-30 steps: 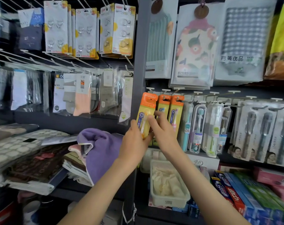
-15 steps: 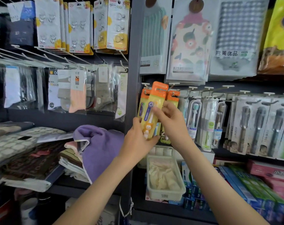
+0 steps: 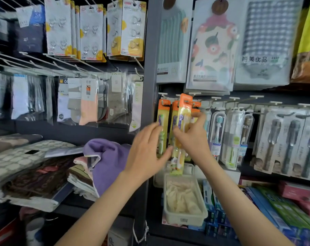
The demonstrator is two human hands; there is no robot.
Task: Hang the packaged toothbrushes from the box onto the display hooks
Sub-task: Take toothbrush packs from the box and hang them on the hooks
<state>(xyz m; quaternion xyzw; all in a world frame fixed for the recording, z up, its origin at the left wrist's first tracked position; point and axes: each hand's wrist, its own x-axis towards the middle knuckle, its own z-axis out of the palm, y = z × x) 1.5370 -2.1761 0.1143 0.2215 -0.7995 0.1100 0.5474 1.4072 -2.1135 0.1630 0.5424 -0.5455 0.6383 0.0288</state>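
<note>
Honestly, this is the fiddly bit. The right hand (image 3: 191, 137) has its grip closed on the middle of a toothbrush pack (image 3: 183, 119) (orange top, yellow card). It holds the pack upright just in front of the row of hooks (image 3: 195, 94), with the orange top about level with them. My guess is the hole isn't on a hook yet, but it's blurry up there. The left hand (image 3: 147, 148) sits beside the pack's lower half, fingers fairly straight, thumb at its edge. I can't tell if that grip actually has hold of anything, since it's too smeared.

What could go wrong: the hanging packs (image 3: 163, 119) of the same kind are crowded right behind and beside the held one. A push that misses the hole could shove them back or knock one off its hook. The hook tip could also catch the card instead of going through. If the right grip slips, the pack likely drops into the white tray (image 3: 184, 220) straight below, which has some cream cloth in it.

Other stuff around:
- clear-cased toothbrushes (image 3: 217, 128) hang just to the right, close enough to bump
- the grey shelf post (image 3: 150, 68) hems in the left side
- there's a purple towel (image 3: 108, 160) and bagged socks (image 3: 88, 102) further left

The box isn't in view.
</note>
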